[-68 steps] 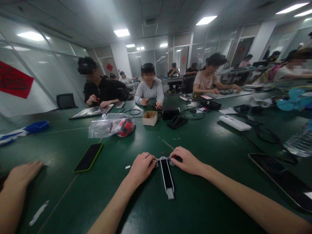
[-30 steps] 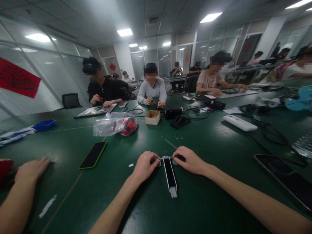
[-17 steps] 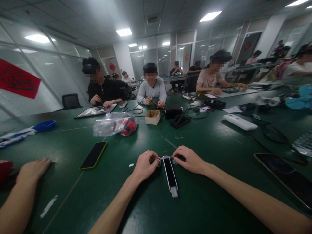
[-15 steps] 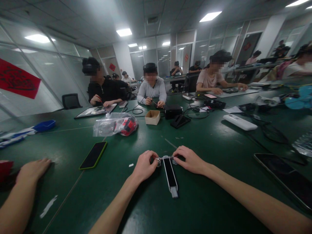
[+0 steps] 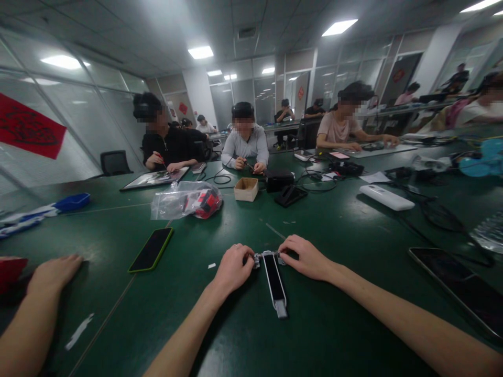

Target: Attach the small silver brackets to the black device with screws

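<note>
A T-shaped device (image 5: 274, 280) lies on the green table (image 5: 243, 335) in front of me. It has a long black face with a white rim, a grey block at its near end, and a short metallic crossbar at its far end. My left hand (image 5: 236, 267) is closed, its thumb and fingers pinching the crossbar's left end. At the right end, my right hand (image 5: 304, 256) holds on with thumb and bent fingers. The fingertips hide part of both ends of the crossbar.
A green-edged phone (image 5: 151, 250) lies left, near another person's hand (image 5: 55, 275). Beyond are a plastic bag (image 5: 186, 200) with red pieces and a small box (image 5: 246, 189). A dark phone (image 5: 459, 288) and white device (image 5: 386, 197) lie right. Several people sit across the table.
My hands and the T-shaped device stay nearly still. At the left edge, the red thing beside the other person's hand has shifted slightly to the right.
</note>
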{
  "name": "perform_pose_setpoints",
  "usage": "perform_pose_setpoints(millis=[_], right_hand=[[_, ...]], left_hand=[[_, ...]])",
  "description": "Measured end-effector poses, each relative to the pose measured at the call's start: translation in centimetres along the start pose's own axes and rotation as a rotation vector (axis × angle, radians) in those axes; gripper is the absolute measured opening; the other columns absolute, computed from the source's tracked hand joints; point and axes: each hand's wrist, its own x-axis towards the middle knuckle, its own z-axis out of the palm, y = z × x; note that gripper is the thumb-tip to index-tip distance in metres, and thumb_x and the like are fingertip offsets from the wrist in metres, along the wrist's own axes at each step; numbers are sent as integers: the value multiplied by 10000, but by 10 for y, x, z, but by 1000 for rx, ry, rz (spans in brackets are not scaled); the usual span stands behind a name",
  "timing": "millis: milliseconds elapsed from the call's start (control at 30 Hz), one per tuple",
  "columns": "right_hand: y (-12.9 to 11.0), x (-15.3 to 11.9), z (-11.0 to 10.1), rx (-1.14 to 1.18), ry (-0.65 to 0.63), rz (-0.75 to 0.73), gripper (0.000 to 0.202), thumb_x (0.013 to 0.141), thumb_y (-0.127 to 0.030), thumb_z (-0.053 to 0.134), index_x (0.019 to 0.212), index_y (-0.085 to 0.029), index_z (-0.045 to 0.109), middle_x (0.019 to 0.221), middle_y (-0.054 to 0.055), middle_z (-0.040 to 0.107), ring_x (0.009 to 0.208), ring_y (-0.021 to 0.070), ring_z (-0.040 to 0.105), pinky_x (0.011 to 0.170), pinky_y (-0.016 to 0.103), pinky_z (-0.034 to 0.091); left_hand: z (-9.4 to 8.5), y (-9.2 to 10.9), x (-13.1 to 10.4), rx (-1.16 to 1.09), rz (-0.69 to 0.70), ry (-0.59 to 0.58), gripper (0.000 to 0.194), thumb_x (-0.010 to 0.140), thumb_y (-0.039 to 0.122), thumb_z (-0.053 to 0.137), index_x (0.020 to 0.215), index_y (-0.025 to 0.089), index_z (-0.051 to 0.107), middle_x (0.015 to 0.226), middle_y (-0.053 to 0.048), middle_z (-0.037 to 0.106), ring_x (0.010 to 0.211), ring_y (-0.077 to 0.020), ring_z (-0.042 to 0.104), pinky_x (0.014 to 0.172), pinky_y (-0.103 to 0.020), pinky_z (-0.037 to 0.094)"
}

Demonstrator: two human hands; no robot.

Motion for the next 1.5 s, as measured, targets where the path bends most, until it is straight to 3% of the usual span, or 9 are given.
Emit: perform_pose_setpoints(millis=[233,433,633,833,1033,1233,1500], right_hand=[[-1,0,0,3,-2,-2,202,885,-328,489,935,-197,635,908,47,602,852,172,530,754,348,455],[-2,0,-1,4,-11,11,209,887,-332,481,942,-199,632,920,48,600,848,174,531,751,352,460],[-1,0,0,18,-4,7,200,885,-334,488,933,-203,632,919,43,600,864,175,533,761,350,459],[-1,0,1,16,7,-4,203,885,-336,485,928,-202,631,914,48,604,858,179,533,753,348,459],[-2,0,0,16,5,3,198,888,-329,484,924,-203,632,911,45,602,848,173,531,747,337,455],[-3,0,0,2,11,-7,193,886,-319,487,929,-199,631,912,46,604,850,175,531,760,344,454],[-7,0,-2,-9,11,-5,178,880,-299,494,916,-193,631,898,49,607,847,176,535,758,341,450]], left_hand=[[2,1,0,-39,11,47,178,778,109,464,827,171,624,708,-4,564,690,-148,520,650,-260,388],[3,-1,0,37,32,-31,166,813,173,479,846,167,641,729,-23,579,683,-159,517,642,-276,376],[1,0,0,-4,15,-35,157,813,210,498,844,173,647,702,-10,566,661,-148,508,625,-263,372],[-2,1,0,-96,-27,-8,135,761,199,542,858,173,631,656,22,532,616,-129,490,589,-241,357],[-1,0,0,-6,-40,-40,159,761,166,504,827,177,649,634,15,527,609,-135,486,601,-246,345],[-2,1,-1,-112,-37,-1,160,761,129,477,841,171,610,598,38,510,562,-120,477,572,-234,337],[0,0,-2,2,7,-40,160,790,140,483,854,181,623,622,22,558,615,-144,515,621,-255,339]])
